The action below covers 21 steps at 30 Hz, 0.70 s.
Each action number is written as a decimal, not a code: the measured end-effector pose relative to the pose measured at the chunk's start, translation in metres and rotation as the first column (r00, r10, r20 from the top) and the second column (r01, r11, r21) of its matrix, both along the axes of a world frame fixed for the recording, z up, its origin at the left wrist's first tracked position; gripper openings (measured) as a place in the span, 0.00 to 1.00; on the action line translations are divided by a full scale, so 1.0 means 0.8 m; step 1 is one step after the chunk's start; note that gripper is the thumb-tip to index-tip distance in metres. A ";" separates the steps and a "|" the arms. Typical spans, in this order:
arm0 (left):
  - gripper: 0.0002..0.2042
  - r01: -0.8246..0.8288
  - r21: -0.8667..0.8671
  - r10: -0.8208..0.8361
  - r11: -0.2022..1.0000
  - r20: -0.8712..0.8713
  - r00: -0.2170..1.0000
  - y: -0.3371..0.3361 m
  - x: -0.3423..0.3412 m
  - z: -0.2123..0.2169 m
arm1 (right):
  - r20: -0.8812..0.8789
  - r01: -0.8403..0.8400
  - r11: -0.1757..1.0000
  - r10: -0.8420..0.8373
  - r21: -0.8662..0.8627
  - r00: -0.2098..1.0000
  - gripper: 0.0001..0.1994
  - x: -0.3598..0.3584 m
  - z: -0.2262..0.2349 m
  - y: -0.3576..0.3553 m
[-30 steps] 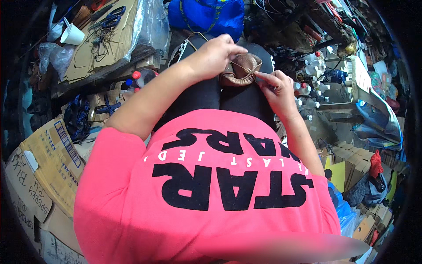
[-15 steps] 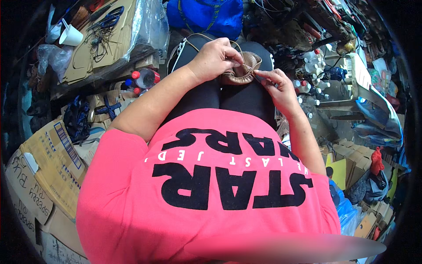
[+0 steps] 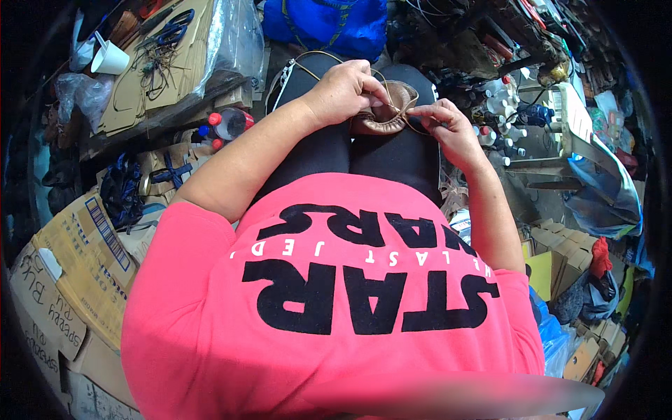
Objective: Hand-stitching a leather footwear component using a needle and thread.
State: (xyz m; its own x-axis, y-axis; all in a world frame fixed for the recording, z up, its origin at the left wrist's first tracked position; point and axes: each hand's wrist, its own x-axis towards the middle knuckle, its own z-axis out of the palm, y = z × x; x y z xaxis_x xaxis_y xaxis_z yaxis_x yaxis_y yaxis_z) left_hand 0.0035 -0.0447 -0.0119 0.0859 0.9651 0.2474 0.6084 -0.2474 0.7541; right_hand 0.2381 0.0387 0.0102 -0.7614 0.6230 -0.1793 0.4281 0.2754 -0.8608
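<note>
A brown leather shoe (image 3: 381, 127), with gathered stitching along its edge, rests across my thighs, its opening facing up. My left hand (image 3: 346, 92) reaches over the opening from the left, thumb and fingers pinched on a thin tan cord (image 3: 315, 52). That cord arcs up past the hand in a wide loop over my knees. At the shoe's right edge my right hand (image 3: 451, 133) is closed too, its thumb and forefinger pinching the cord where a small loop hangs under the fingers. Whether a needle is among the fingers is too small to tell.
A blue bag (image 3: 325, 28) lies beyond my knees. Left of me are stacked tan sheets (image 3: 185, 63) with scissors and a white cup (image 3: 110, 57), plus bottles (image 3: 229, 124) and cardboard boxes (image 3: 84, 245). Several white bottles (image 3: 498, 105) and a plastic-draped stand (image 3: 595, 168) are on the right.
My right hand has drawn slightly right, away from the shoe's edge, and a small cord loop now shows below its fingers. My left hand has stayed nearly in place.
</note>
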 end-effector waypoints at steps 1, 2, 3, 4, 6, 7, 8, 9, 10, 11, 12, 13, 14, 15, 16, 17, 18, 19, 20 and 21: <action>0.09 0.010 -0.010 -0.010 1.000 0.014 1.000 0.000 0.001 0.001 | 0.001 0.001 1.000 -0.001 -0.015 1.000 0.18 -0.001 0.001 0.000; 0.09 0.020 -0.019 -0.020 1.000 0.029 0.999 0.001 0.001 0.001 | 0.003 0.003 1.000 -0.003 -0.031 1.000 0.17 -0.001 0.001 0.001; 0.09 0.020 -0.020 -0.019 1.000 0.029 0.999 0.002 0.001 0.002 | 0.003 0.002 1.000 -0.002 -0.031 1.000 0.17 -0.001 0.000 0.001; 0.09 0.039 -0.046 -0.037 0.998 0.047 0.998 0.004 0.001 0.002 | -0.021 0.006 0.999 -0.007 -0.050 1.000 0.15 0.000 -0.001 0.002; 0.09 0.059 -0.072 -0.054 0.996 0.066 0.996 0.009 0.002 0.000 | -0.043 0.009 0.998 -0.012 -0.069 0.999 0.14 0.001 -0.005 0.004; 0.08 0.106 -0.087 -0.098 0.991 0.091 0.991 0.013 0.003 0.000 | -0.058 -0.017 0.996 0.012 -0.084 0.998 0.14 0.002 -0.008 0.007; 0.08 0.152 -0.101 -0.140 0.983 0.115 0.983 0.017 0.004 0.000 | -0.074 -0.042 0.994 0.035 -0.098 0.997 0.14 0.002 -0.010 0.009; 0.08 0.152 -0.100 -0.140 0.983 0.115 0.983 0.020 0.004 0.000 | -0.074 -0.042 0.994 0.035 -0.098 0.997 0.14 0.002 -0.010 0.010; 0.08 0.182 -0.118 -0.170 0.976 0.103 0.980 0.024 0.003 0.004 | -0.085 -0.054 0.993 0.045 -0.105 0.995 0.13 0.001 -0.009 0.012; 0.08 0.211 -0.136 -0.200 0.968 0.090 0.976 0.026 0.003 0.007 | -0.096 -0.066 0.991 0.055 -0.112 0.994 0.13 0.000 -0.008 0.012; 0.09 0.233 -0.109 -0.227 0.966 0.067 0.972 0.024 0.000 0.010 | -0.097 -0.067 0.992 0.056 -0.111 0.994 0.13 0.000 -0.004 0.010; 0.09 0.235 -0.110 -0.229 0.966 0.065 0.971 0.021 -0.002 0.015 | -0.056 -0.046 0.996 0.042 -0.075 0.998 0.13 0.000 0.001 0.006; 0.10 0.221 -0.115 -0.221 0.968 0.017 0.975 0.014 -0.002 0.021 | -0.016 -0.026 0.999 0.025 -0.038 1.000 0.14 0.000 0.003 0.002; 0.11 0.207 -0.119 -0.212 0.971 -0.032 0.977 0.009 -0.002 0.024 | -0.019 -0.024 0.999 0.024 -0.040 1.000 0.14 0.001 0.000 -0.002; 0.12 0.185 -0.197 -0.178 0.963 0.055 0.983 0.004 -0.001 0.025 | -0.048 0.035 0.997 -0.038 -0.067 0.998 0.14 0.003 -0.004 -0.007; 0.12 0.186 -0.196 -0.178 0.963 0.054 0.982 0.002 0.001 0.024 | -0.074 0.094 0.991 -0.101 -0.097 0.992 0.14 0.003 -0.006 -0.010; 0.12 0.145 -0.265 -0.106 0.953 0.155 0.982 0.001 0.003 0.021 | -0.075 0.095 0.991 -0.102 -0.096 0.992 0.14 0.000 -0.006 -0.011; 0.12 0.108 -0.334 -0.023 0.936 0.248 0.969 -0.001 0.006 0.017 | -0.104 0.132 0.961 -0.161 -0.241 0.981 0.13 -0.003 -0.006 -0.013; 0.10 0.111 -0.357 0.001 0.928 0.299 0.954 0.001 0.007 0.009 | -0.124 0.160 0.910 -0.222 -0.382 0.967 0.13 -0.006 -0.006 -0.014; 0.10 0.108 -0.355 0.003 0.928 0.298 0.954 0.003 0.008 0.002 | -0.125 0.158 0.911 -0.220 -0.380 0.968 0.13 -0.007 -0.007 -0.014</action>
